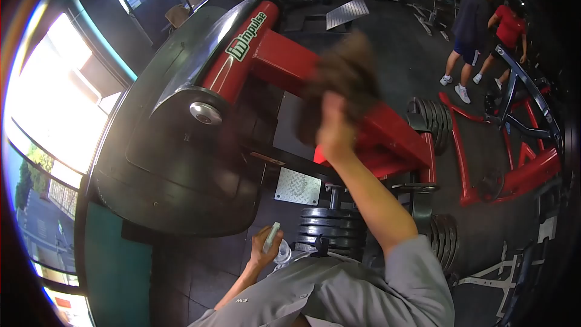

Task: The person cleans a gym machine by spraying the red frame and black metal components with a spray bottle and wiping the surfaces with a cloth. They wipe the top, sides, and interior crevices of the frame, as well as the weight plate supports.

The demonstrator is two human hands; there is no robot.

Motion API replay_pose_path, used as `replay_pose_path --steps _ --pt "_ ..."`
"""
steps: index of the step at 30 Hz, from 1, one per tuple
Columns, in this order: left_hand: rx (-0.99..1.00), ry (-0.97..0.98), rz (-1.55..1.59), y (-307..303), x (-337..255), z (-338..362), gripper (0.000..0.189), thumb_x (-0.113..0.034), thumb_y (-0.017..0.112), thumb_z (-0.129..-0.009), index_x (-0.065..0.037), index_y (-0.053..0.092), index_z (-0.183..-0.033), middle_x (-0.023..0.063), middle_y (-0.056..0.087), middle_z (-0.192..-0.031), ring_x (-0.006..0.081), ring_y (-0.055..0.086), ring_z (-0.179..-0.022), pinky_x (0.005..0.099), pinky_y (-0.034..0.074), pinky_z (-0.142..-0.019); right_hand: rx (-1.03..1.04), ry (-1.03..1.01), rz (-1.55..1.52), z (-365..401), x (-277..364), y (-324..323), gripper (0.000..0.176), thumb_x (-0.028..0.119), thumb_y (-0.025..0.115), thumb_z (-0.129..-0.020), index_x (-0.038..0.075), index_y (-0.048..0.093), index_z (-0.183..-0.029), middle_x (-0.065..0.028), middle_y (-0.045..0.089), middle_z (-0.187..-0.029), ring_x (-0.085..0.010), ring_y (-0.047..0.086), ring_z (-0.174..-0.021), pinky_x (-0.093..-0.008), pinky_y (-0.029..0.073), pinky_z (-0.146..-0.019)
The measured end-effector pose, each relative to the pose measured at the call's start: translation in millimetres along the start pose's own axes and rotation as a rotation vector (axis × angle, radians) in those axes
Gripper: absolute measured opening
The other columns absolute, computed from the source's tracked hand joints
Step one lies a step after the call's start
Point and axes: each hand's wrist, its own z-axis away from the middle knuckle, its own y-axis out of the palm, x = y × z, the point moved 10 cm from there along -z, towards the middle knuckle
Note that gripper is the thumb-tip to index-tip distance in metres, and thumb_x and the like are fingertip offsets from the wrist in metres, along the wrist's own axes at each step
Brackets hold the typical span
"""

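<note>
Right hand (334, 130) up, clenched on a brown rag (345, 75). The rag is all blur over the red frame (390, 136), so I cannot tell whether it touches. Left hand (261, 251) is low, gripping a spray bottle (273, 236) whose body is mostly hidden behind the fingers. Black pad (175, 163) alongside, and weight plates (330, 230) below, partly covered by the arm.

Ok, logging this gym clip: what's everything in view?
machine frame: one, red, centre
pad: one, black, left of frame
weight plates: several stacks, black, bottom centre, right
tread plate: one, silver, below frame
second machine: one, red, right
people: two, dark top and red top, upper right
cloth: one, brown, blurred, over frame
spray bottle: one, pale, bottom centre
right hand: one, raised, gripping cloth
left hand: one, low, gripping bottle
</note>
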Motion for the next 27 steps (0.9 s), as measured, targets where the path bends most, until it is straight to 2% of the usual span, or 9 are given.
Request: replay_pose_path --steps 5,7,9,14,18,22,24,25,27 --pt "-0.131 -0.201 0.106 -18 41 44 0.025 -0.021 0.065 -0.092 0.000 0.063 -0.079 0.0113 0.056 -0.066 0.0238 0.056 -0.057 0.0346 0.042 -0.054 -0.172 0.071 -0.465 -71 82 105 0.053 0.026 0.060 -0.095 -0.007 0.045 -0.134 -0.0200 0.059 -0.124 -0.0343 0.054 -0.120 -0.0424 0.035 -0.109" --pt "-0.366 -0.253 0.121 -26 90 79 0.030 -0.026 0.062 -0.095 0.001 0.065 -0.080 0.0095 0.062 -0.071 0.0176 0.060 -0.062 0.0330 0.044 -0.054 0.043 0.076 -0.825 -45 94 93 0.053 0.030 0.060 -0.096 -0.003 0.048 -0.136 -0.0191 0.056 -0.131 -0.0297 0.051 -0.125 -0.0400 0.040 -0.104" --pt "-0.410 -0.385 0.175 -33 81 71 0.036 -0.029 0.060 -0.097 0.002 0.065 -0.079 0.0084 0.062 -0.072 0.0170 0.059 -0.062 0.0334 0.044 -0.054 0.252 0.575 -1.121 26 64 112 0.043 0.022 0.055 -0.097 -0.002 0.052 -0.133 -0.0176 0.056 -0.130 -0.0261 0.051 -0.123 -0.0360 0.042 -0.101" --pt "0.050 -0.196 -0.012 0 60 24 0.033 -0.025 0.061 -0.096 0.003 0.062 -0.080 0.0117 0.057 -0.068 0.0239 0.057 -0.060 0.0372 0.043 -0.055 0.210 -0.406 0.241 93 93 83 0.043 0.007 0.061 -0.079 0.003 0.061 -0.122 -0.0152 0.055 -0.127 -0.0345 0.054 -0.112 -0.0416 0.047 -0.089" --pt "0.225 0.029 -0.097 35 21 -13 0.023 -0.017 0.064 -0.091 0.003 0.062 -0.081 0.0156 0.056 -0.070 0.0326 0.056 -0.061 0.0392 0.042 -0.056 0.343 -0.339 0.212 131 42 58 0.049 0.014 0.065 -0.073 0.005 0.061 -0.121 -0.0153 0.053 -0.130 -0.0396 0.050 -0.117 -0.0461 0.046 -0.093" --pt "0.275 0.165 -0.012 71 -34 -48 0.025 -0.018 0.065 -0.091 0.002 0.059 -0.077 0.0147 0.050 -0.066 0.0324 0.051 -0.058 0.0397 0.039 -0.054 0.486 0.064 0.047 145 -51 -37 0.065 0.016 0.069 -0.065 0.004 0.058 -0.127 -0.0179 0.056 -0.128 -0.0345 0.052 -0.121 -0.0445 0.046 -0.099" --pt "0.296 0.212 0.029 90 -46 -56 0.023 -0.017 0.066 -0.091 0.002 0.060 -0.079 0.0148 0.052 -0.067 0.0329 0.051 -0.059 0.0402 0.040 -0.055 0.576 1.166 0.045 160 -113 -124 0.041 0.014 0.065 -0.081 0.003 0.066 -0.121 -0.0148 0.068 -0.116 -0.0273 0.066 -0.105 -0.0389 0.052 -0.093" --pt "0.311 0.240 0.052 100 -52 -60 0.023 -0.017 0.067 -0.090 0.002 0.061 -0.080 0.0149 0.053 -0.068 0.0331 0.052 -0.059 0.0405 0.040 -0.055 0.072 1.115 -0.516 176 -145 -162 0.036 0.015 0.061 -0.088 0.002 0.066 -0.121 -0.0125 0.069 -0.116 -0.0228 0.067 -0.104 -0.0373 0.052 -0.093" --pt "0.341 0.257 0.059 120 -65 -67 0.019 -0.016 0.068 -0.089 0.001 0.063 -0.082 0.0156 0.057 -0.072 0.0351 0.056 -0.065 0.0420 0.044 -0.060 -0.158 1.105 -0.946 169 -150 -219 0.036 0.022 0.059 -0.096 0.000 0.061 -0.125 -0.0120 0.067 -0.120 -0.0235 0.066 -0.107 -0.0394 0.053 -0.096"
